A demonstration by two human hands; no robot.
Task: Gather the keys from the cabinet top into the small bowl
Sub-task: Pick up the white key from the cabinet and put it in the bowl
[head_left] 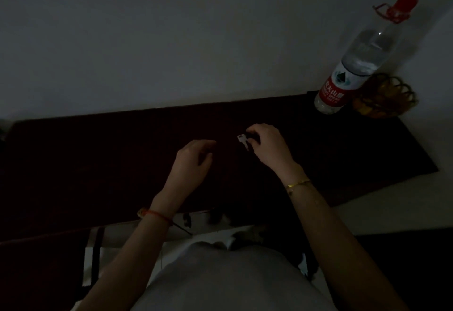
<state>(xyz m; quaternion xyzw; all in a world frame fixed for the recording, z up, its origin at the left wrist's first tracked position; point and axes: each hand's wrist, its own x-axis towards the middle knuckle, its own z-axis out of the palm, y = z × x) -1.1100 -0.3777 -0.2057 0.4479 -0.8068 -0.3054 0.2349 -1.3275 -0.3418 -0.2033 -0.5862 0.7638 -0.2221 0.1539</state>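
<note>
The dark cabinet top (98, 163) runs as a long slab under a pale wall, its back edge meeting the wall and its front edge crossing just behind the wrists; its right end stops in a clean corner past the bottle, with light floor beyond. Most of the surface to the left of the hands lies bare and very dim, and a wide dark stretch also separates the hands from the things at the far right corner. There a clear plastic water bottle (362, 58) stands against the wall, with a red cap, a loose red ring at its neck and a red and white label bearing white characters and a green triangle mark; the lettering is too blurred to read. Just beside it, touching or nearly so, sits the small bowl (389, 97), amber-brown with a scalloped, looped rim. The right hand (267, 146) pinches a small silver key (242, 140) between thumb and fingertips, over the middle of the cabinet top; whether the flat metal blade touches the surface cannot be told. The left hand (193, 161) is near it, loosely curled, fingers bent, holding nothing visible. A thin gold bracelet (297, 184) circles the right wrist, a red cord (159, 216) the left.
</note>
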